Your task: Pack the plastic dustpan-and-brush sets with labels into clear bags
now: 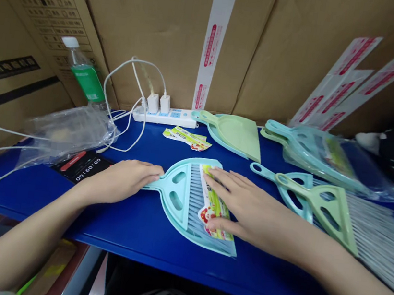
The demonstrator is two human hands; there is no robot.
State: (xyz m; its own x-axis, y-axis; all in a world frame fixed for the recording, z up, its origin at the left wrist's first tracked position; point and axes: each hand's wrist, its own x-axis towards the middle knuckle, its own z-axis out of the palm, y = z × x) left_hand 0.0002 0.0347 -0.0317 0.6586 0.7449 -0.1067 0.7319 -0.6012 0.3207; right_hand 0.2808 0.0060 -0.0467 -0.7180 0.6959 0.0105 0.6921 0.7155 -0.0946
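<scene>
A light blue hand brush (pixel 176 198) lies nested in a light blue dustpan (pixel 165 208) on the blue table. My left hand (pixel 125 180) is closed round their handles at the left end. Over the grey bristles rests a printed card label (pixel 206 213) in yellow-green, white and red. My right hand (pixel 238 202) lies on this label, fingers stretched out and slightly apart, with the thumb near its lower edge. The palm side of that hand is hidden.
Loose labels (pixel 187 137) lie behind, near a white power strip (pixel 182 118) with cables. Stacked dustpans (pixel 242 133) are at the back; green and blue brushes (pixel 334 209) and bagged sets (pixel 320 151) are right. A phone (pixel 83 165), plastic bag (pixel 72 128) and bottle (pixel 88 80) are left.
</scene>
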